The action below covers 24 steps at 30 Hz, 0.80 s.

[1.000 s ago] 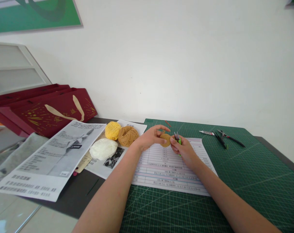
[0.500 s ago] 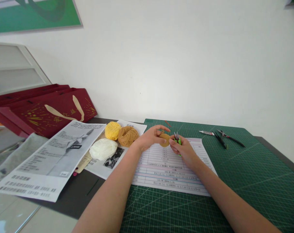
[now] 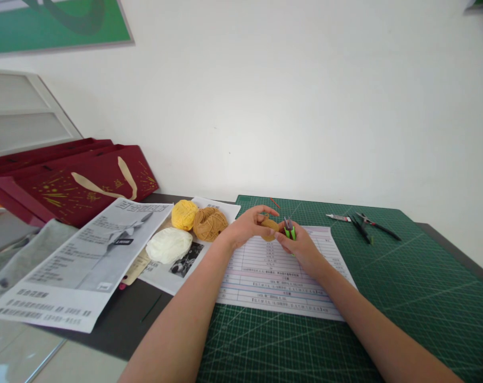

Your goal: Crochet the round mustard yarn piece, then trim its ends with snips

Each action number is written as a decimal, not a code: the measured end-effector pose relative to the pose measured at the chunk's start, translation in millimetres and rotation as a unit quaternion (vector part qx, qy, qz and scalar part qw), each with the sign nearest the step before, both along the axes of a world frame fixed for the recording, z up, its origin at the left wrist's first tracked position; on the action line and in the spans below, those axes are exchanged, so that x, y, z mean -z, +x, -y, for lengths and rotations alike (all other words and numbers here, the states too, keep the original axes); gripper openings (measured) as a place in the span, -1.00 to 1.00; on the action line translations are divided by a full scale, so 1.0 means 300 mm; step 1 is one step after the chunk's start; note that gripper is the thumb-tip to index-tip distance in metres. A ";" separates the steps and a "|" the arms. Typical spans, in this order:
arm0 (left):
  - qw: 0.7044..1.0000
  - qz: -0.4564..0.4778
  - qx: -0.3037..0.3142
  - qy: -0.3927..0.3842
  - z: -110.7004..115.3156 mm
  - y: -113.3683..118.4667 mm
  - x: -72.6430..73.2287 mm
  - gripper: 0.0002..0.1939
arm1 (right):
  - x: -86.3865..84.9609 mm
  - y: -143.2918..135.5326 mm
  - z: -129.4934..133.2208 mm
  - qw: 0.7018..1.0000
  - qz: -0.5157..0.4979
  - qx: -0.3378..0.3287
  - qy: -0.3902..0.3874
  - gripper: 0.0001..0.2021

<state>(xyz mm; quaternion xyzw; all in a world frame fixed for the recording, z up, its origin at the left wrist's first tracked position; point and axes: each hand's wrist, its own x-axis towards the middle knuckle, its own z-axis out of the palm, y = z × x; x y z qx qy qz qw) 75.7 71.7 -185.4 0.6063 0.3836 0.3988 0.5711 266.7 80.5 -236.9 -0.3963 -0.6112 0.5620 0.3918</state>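
Note:
My left hand (image 3: 247, 226) pinches a round tan crocheted piece (image 3: 270, 230) between thumb and fingers, with the index finger stretched out above it. Close beside it on the right, my right hand (image 3: 301, 244) is closed around small green-handled thread snips (image 3: 290, 230), blades pointing up. The right thumb and fingertips meet the right edge of the tan piece. Both hands hover over a printed chart sheet (image 3: 273, 287) on the green cutting mat (image 3: 385, 319). Whether the right fingers also grip the piece is hard to make out.
Yellow (image 3: 184, 215), tan (image 3: 210, 224) and white yarn balls (image 3: 168, 246) lie left of my hands. Pliers (image 3: 379, 227), a black tool (image 3: 360, 230) and a glue tube (image 3: 338, 217) rest on the right. Red gift bags (image 3: 93, 181) and a printed page (image 3: 85, 260) stand left.
The snips have turned more upright in my right hand, and their blades have come closer together. The right fingers have shifted slightly against the tan piece; my left hand stays nearly still.

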 end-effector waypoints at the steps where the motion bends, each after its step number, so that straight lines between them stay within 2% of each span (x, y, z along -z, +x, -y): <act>1: 1.000 -0.001 0.000 0.000 -0.001 0.000 0.000 -0.69 | 0.000 -0.001 0.000 1.000 0.003 0.001 0.000 -0.77; 24: 1.000 -0.022 -0.009 0.005 -0.003 0.009 -0.002 -0.69 | 0.000 0.003 0.004 1.000 0.005 -0.007 -0.003 -0.74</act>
